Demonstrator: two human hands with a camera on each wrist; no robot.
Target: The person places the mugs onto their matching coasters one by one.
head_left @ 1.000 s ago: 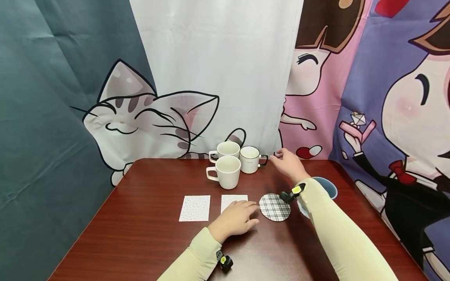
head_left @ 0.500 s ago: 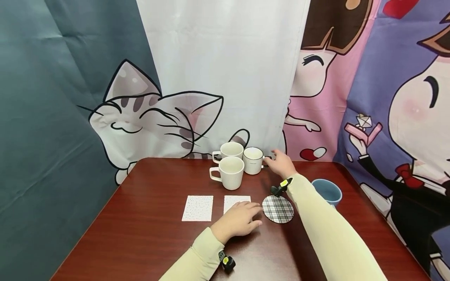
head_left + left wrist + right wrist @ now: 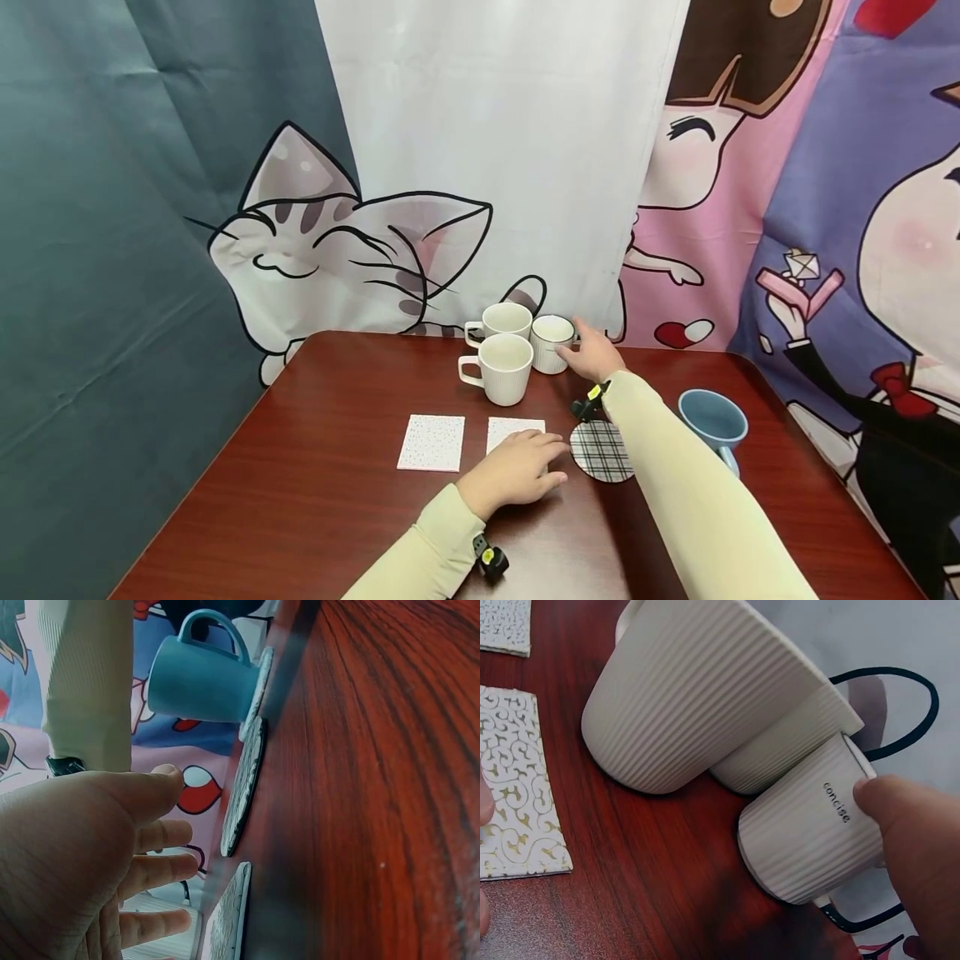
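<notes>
A cartoon backdrop [image 3: 495, 125] with a smiling cat fills everything behind the dark red, wood-grained surface [image 3: 315, 500]. My two pale sleeves reach in over it, the right sleeve [image 3: 697, 483] passing in front of the blue mug. My left hand [image 3: 512, 473] has hold of nothing; its fingers lie loosely extended and a little apart, partly covering the middle square coaster in the head view. My right hand [image 3: 596, 352] is at the small white mug, thumb against its wall by the rim (my other fingers are mostly hidden, so I cannot tell how far they close round it). The large front mug [image 3: 506, 375] stands just before the rear mug [image 3: 506, 317], both handles to the left. The blue mug [image 3: 711, 421] sits well to the right, on a pale coaster [image 3: 259, 694]. The small white mug [image 3: 550, 354], upright on the surface just right of the rear one, reads "concise". Nearer me, in a row, are the plaid round coaster [image 3: 600, 452], the left square coaster [image 3: 432, 443] and the middle square coaster [image 3: 510, 429].
</notes>
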